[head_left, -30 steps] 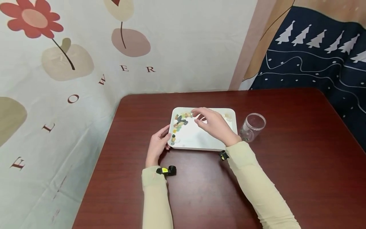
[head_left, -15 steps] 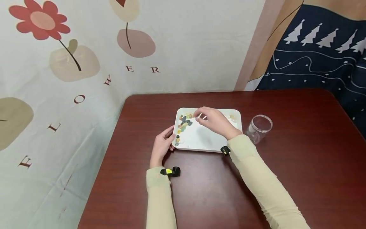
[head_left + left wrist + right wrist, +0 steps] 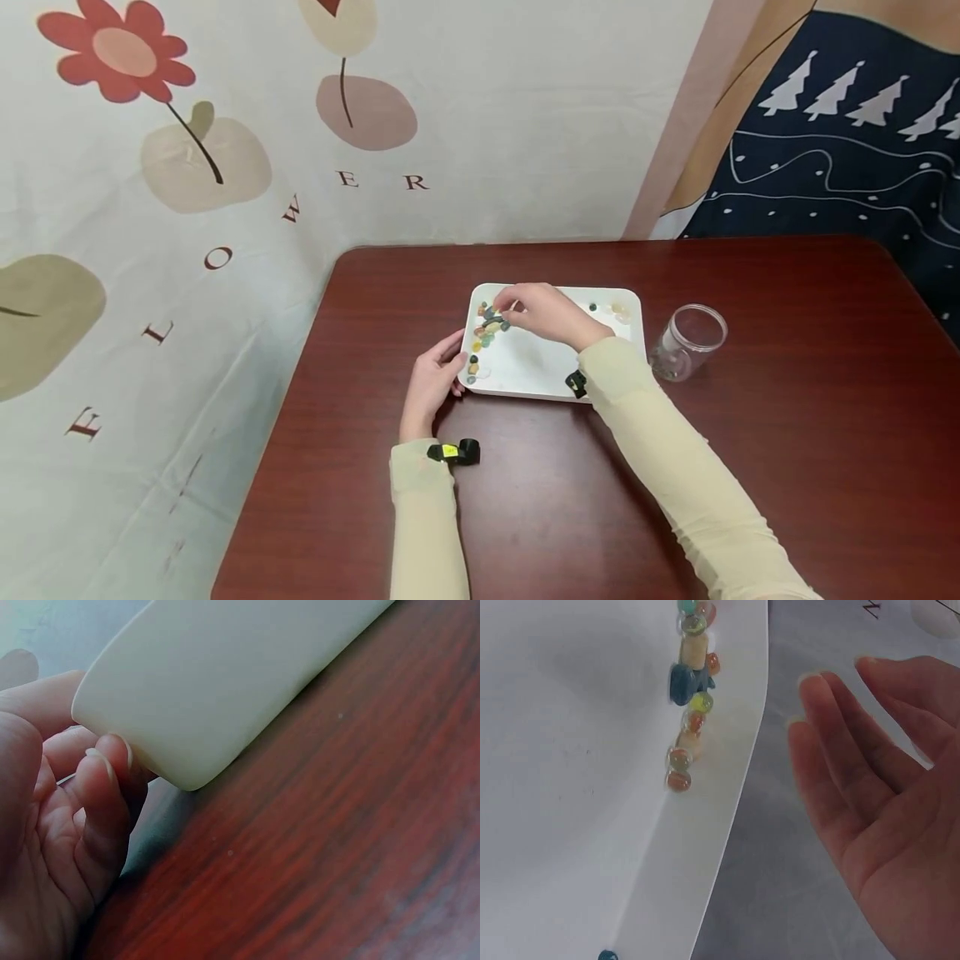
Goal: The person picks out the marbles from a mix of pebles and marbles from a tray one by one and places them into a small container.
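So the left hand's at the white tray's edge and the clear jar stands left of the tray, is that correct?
Not quite: the clear jar stands right of the white tray, as the head view shows. The left hand is at the tray's edge.

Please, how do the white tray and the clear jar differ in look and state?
The tray is white and opaque; the jar is see-through. The tray is low and rectangular; the jar is round and taller. The left hand holds the tray; the jar is not held. Both stand on the table.
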Motion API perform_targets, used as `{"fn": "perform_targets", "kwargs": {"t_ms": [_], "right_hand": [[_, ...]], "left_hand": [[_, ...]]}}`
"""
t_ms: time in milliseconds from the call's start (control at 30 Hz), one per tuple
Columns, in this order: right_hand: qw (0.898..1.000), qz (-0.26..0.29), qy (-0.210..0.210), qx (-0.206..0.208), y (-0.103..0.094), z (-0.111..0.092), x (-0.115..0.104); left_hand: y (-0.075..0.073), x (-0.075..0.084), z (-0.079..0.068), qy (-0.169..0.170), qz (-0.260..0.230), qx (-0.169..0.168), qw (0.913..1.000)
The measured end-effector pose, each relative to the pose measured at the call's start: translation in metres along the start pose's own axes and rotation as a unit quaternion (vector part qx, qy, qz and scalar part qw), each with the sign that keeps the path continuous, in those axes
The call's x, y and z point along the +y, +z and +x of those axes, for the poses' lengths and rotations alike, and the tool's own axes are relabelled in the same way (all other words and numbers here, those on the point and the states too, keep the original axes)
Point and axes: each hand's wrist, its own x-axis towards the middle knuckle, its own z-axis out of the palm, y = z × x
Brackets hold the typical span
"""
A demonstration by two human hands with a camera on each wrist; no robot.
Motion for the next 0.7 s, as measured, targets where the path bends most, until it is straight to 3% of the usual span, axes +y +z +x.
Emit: {"fn": "perform_targets", "kwargs": {"t_ms": [167,333,533,700], "right_hand": [[0.999,-0.009,0.010,-0.048,0.010,0.009,-0.003],[0.995,-0.038,0.020,-0.086,0.019,0.013,-0.007],[0.992,-0.059,0.038,-0.101,0.025,0.014,-0.010],[0.988,-0.072,0.082,-0.112,0.030,0.016,-0.015]], "left_hand": [[-0.001,-0.012,0.005,0.016,0.010,0.008,0.9998],[0.000,-0.014,0.004,0.018,0.007,0.014,0.9997],[0.001,-0.001,-0.001,0.010,-0.004,-0.006,0.9999],[0.000,0.010,-0.006,0.008,0.001,-0.005,1.0000]]}}
